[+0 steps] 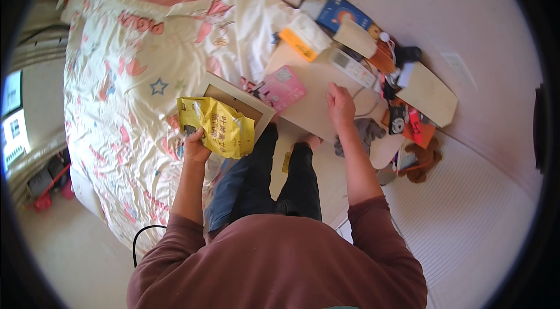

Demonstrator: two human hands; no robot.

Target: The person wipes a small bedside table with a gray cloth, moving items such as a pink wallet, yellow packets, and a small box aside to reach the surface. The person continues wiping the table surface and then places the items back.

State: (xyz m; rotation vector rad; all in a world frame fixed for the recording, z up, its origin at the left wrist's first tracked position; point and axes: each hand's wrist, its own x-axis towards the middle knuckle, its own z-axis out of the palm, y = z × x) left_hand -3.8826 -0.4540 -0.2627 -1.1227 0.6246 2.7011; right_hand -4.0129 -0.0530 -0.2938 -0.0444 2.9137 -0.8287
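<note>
My left hand grips the lower left edge of a yellow plastic packet that bears writing. Beneath the packet, an open drawer juts from the bedside table; the packet hides part of its inside. My right hand is over the tabletop, fingers partly curled, and whether it holds anything small cannot be told. To its left lies a pink printed packet at the table's edge. A white remote control lies just beyond the right hand, and a grey cloth is beside the right forearm.
A bed with a patterned quilt fills the left. An orange-and-white tissue pack, a blue book, cables and a beige board crowd the table's far and right sides. A brown plush toy is at the lower right.
</note>
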